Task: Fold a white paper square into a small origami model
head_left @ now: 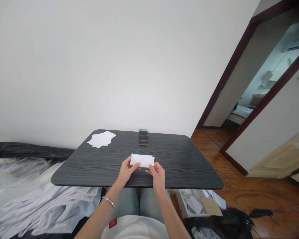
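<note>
- Dark wood-grain tabletop (189, 159): take as your clock face.
- White paper sheets (101, 139): loose pile, 10 o'clock.
- Your L hand (126, 170): 7 o'clock of the folded white paper (143, 160); thumb in front, fingers behind, pinched on it.
- Your R hand (158, 172): 5 o'clock, thumb & fingers nipping the near corner.
- The paper itself: approx. ctr of tabletop; prob. v. light, thin, creases easily; pinch near corners gently.
- Dark rectangular item (143, 135), red band: 12 o'clock, pixelated, can't read.
- Red label (113, 223), your white top (136, 228): 7 o'clock, txt too small.

an oblong folded white paper (143, 159), diagonally edged at its left, is held over the dark table (186, 162).
</note>
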### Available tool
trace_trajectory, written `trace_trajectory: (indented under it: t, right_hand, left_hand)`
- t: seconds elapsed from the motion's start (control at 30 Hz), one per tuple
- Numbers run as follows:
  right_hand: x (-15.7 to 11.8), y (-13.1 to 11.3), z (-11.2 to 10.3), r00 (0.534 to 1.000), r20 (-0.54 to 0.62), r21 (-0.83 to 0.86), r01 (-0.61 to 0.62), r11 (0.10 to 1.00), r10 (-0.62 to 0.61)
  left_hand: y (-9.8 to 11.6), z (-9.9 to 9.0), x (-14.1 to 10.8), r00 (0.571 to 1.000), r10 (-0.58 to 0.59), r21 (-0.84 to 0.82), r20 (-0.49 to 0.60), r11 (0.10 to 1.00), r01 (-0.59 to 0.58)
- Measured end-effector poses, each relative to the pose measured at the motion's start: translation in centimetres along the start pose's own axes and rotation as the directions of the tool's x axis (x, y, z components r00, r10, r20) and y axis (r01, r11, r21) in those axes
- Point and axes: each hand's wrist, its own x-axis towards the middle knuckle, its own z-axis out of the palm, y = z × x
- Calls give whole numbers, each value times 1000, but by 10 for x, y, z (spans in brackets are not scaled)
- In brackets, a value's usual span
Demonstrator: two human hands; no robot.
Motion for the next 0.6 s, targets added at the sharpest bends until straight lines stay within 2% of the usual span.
trace_trajectory:
  t: [0.37, 0.6]
  right_hand:
    - [1, 2, 3, 1000, -17, -64, -24, 998, 23]
    - [0, -1, 4, 1000, -24, -84, -17, 996, 15]
  left_hand:
    - [-8, -2, 1, 1000, -3, 53, 13, 999, 2]
    - [-12, 2, 3, 999, -23, 38, -48, 999, 25]
